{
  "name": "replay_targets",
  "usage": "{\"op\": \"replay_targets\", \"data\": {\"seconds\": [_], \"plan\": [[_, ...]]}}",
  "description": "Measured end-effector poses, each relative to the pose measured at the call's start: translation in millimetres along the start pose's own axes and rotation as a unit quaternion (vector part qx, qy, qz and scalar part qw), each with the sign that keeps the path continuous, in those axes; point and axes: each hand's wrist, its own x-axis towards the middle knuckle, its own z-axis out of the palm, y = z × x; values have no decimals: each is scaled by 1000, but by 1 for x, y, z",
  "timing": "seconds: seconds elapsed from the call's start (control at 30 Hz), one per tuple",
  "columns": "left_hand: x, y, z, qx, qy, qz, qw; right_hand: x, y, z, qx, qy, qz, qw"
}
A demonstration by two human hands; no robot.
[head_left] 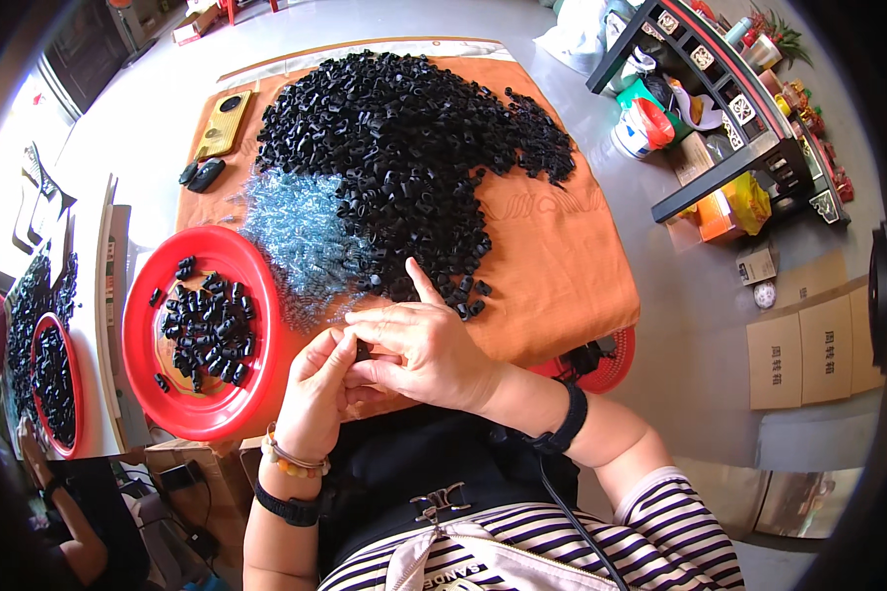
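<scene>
My left hand (pixel 315 382) and my right hand (pixel 419 350) meet in front of me at the table's near edge. Between their fingertips they pinch a small black plastic piece (pixel 363 352), mostly hidden by the fingers. My right index finger points away from the grip. Just beyond lies a big heap of small black plastic pieces (pixel 394 138). Against its left side rests a pile of small, clear bluish pieces (pixel 301 231), too fine to name. To the left, a round red tray (pixel 144 325) holds several black pieces in a loose cluster.
An orange cloth (pixel 562 256) covers the table. A yellow-cased phone (pixel 223 125) and a small black object (pixel 207 176) lie at its left. A red perforated basket (pixel 611 364) sits below the right edge. Flat cardboard cartons (pixel 826 350) and a dark rack (pixel 749 148) stand right.
</scene>
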Motion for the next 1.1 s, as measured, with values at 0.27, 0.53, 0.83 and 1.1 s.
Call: {"op": "replay_targets", "data": {"seconds": [0.27, 0.53, 0.83, 1.1], "plan": [[-1, 3, -2, -6, -9, 7, 1000, 3, -4, 2, -27, 27, -9, 999], [-4, 1, -10, 23, 5, 1, 1000, 0, -4, -1, -12, -9, 1, 1000], [-7, 5, -1, 43, 11, -27, 999, 2, -5, -3, -44, 8, -26, 999], [-7, 6, 4, 101, 16, -42, 994, 0, -1, 2, -40, -9, 4, 999]]}}
